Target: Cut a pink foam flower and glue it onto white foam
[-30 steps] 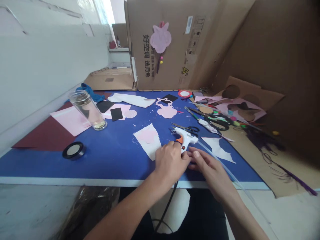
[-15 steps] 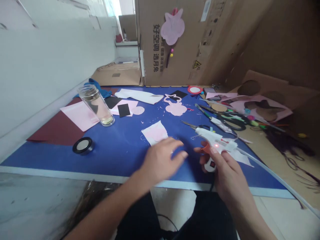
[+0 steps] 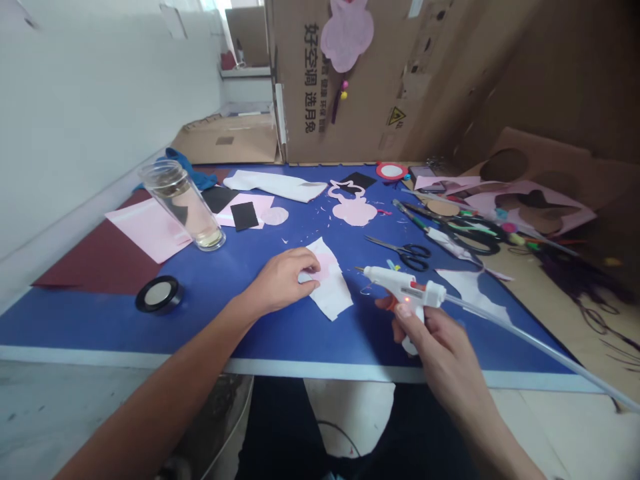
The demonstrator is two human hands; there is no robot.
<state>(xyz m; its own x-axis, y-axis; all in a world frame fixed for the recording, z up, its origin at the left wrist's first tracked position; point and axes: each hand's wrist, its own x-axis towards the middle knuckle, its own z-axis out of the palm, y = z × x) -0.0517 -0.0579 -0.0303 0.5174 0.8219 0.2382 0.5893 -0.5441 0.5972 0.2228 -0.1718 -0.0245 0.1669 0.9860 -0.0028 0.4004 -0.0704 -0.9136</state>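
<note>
My right hand (image 3: 430,340) grips the handle of a white hot glue gun (image 3: 403,285), held just above the blue tabletop (image 3: 240,313) with its nozzle pointing left and a clear glue stick trailing out to the right. A small red light glows on the gun. My left hand (image 3: 285,277) rests with curled fingers on a white paper sheet (image 3: 333,290) that carries a pale pink cutout (image 3: 323,267); its fingertips press the pink piece. The gun's nozzle is a short way right of that sheet.
A glass tumbler (image 3: 183,207) and a black tape roll (image 3: 159,293) stand at left on the table. Black-handled scissors (image 3: 405,250), more scissors and craft scraps lie at right. A pink bottle-shaped cutout (image 3: 353,210) lies further back. Cardboard boxes (image 3: 350,80) wall off the rear.
My right hand has lifted the glue gun off the table and turned its nozzle left. My left hand has let go near the gun and moved left onto the white sheet with the pink cutout.
</note>
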